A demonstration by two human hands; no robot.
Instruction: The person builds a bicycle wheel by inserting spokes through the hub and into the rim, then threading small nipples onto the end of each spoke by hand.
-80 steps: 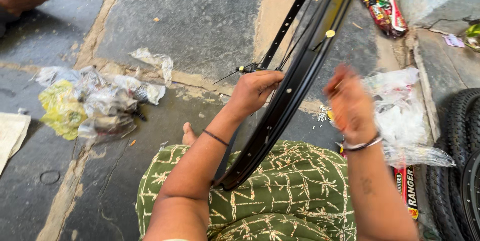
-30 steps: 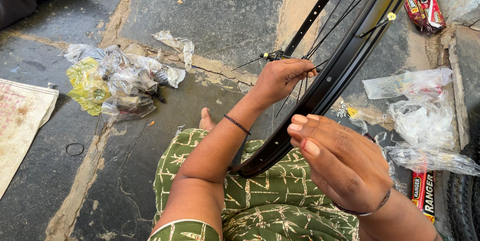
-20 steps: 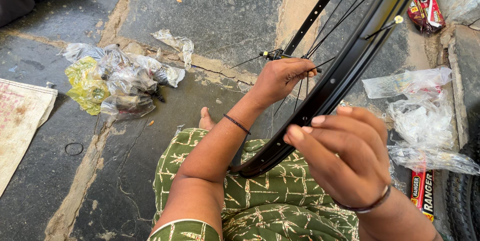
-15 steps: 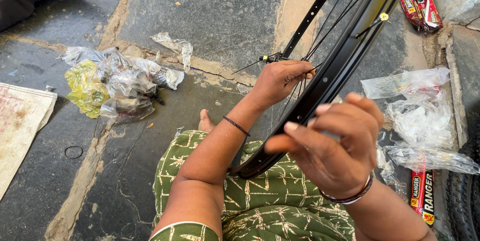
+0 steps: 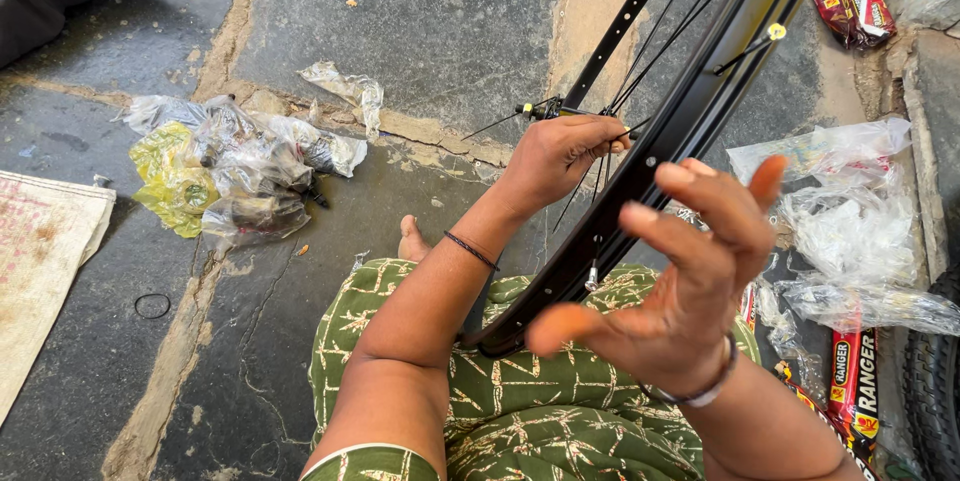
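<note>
spoke-lacing looks to be the step in hand: the left hand pinches spokes inside the black wheel rim propped on the lap, while the right hand hovers open, empty, seemingly needing another spoke.

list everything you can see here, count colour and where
black metal bicycle wheel rim with thin spokes: 1, black, leaning across the lap
clear crumpled plastic bags: a heap, clear and yellow, floor at left
clear plastic wrappers: several, clear, floor at right
red printed packets: a few, red, right edge
black rubber tyre: 1, black, right edge
pale woven sack: 1, beige, far left
left hand: pinching spokes
right hand: open, raised before the rim
</note>
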